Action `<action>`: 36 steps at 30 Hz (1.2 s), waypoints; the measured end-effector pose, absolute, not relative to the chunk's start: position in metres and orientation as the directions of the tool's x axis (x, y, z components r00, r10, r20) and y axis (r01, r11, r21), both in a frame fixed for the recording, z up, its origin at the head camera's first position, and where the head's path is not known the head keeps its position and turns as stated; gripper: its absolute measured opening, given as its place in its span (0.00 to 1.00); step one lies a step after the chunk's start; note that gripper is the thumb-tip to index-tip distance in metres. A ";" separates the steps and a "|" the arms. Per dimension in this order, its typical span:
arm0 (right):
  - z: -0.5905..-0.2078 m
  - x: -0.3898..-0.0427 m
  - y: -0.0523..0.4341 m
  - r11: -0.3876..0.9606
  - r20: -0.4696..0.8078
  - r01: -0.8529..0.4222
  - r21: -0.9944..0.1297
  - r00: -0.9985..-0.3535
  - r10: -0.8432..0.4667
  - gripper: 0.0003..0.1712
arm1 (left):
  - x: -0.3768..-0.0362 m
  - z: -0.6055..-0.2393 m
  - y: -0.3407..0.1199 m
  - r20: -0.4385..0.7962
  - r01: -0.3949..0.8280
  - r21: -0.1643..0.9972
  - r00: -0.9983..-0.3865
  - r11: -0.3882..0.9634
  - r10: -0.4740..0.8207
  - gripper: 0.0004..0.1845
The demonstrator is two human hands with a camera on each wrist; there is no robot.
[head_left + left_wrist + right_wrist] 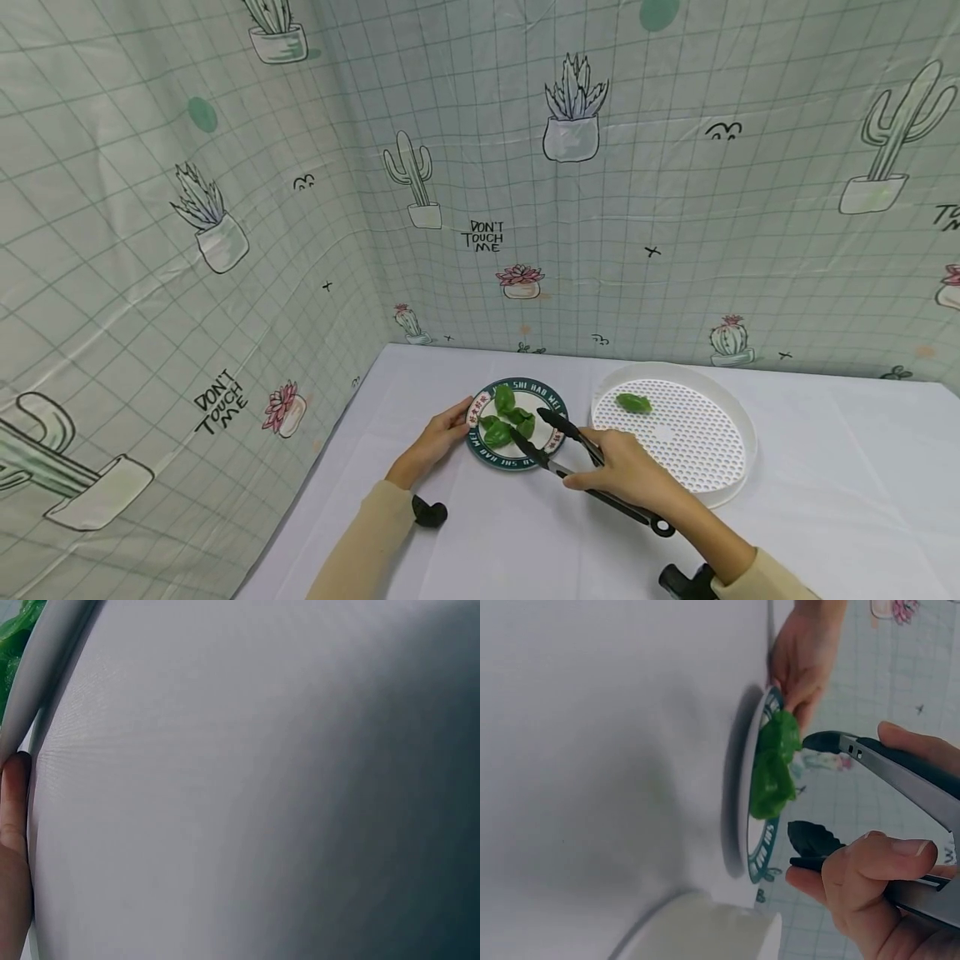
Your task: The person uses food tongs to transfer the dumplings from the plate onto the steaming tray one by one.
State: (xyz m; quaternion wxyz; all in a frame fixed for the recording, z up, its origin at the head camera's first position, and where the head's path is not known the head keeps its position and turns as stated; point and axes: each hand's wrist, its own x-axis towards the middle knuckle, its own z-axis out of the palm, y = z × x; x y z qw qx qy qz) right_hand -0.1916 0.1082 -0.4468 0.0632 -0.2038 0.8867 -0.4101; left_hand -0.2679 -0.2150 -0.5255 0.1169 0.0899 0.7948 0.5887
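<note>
A round plate [509,463] with a dark green lettered rim holds several glossy green pieces [497,434] that look like green pepper. My left hand [435,443] holds the plate's left rim; in the left wrist view only part of a finger [13,799] shows against its side. In my right hand [626,471] is a pair of black and silver tongs [531,451]. Their tips stand apart over the plate's right part, with nothing gripped between them. From the right wrist view, one tip is close beside a green piece [772,784].
Right of the plate stands a round white tray [750,450] with a perforated base. One green piece [634,403] lies on it near the back left. A white cloth [480,542] covers the table, and a cactus-print curtain [465,100] hangs behind and at the left.
</note>
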 end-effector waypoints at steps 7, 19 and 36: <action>-0.455 -0.191 0.098 0.563 0.064 -0.308 -0.766 -0.910 -0.410 0.46 | -0.269 -0.526 -0.215 -0.078 0.007 0.959 -0.955 0.284 0.288 0.29; -0.470 -0.193 0.095 0.557 0.073 -0.314 -0.769 -0.909 -0.411 0.43 | -0.270 -0.529 -0.216 -0.087 -0.006 0.965 -0.952 0.264 0.295 0.30; -0.471 -0.196 0.089 0.592 0.037 -0.283 -0.754 -0.919 -0.393 0.41 | -0.268 -0.526 -0.216 -0.079 0.003 0.962 -0.954 0.272 0.289 0.29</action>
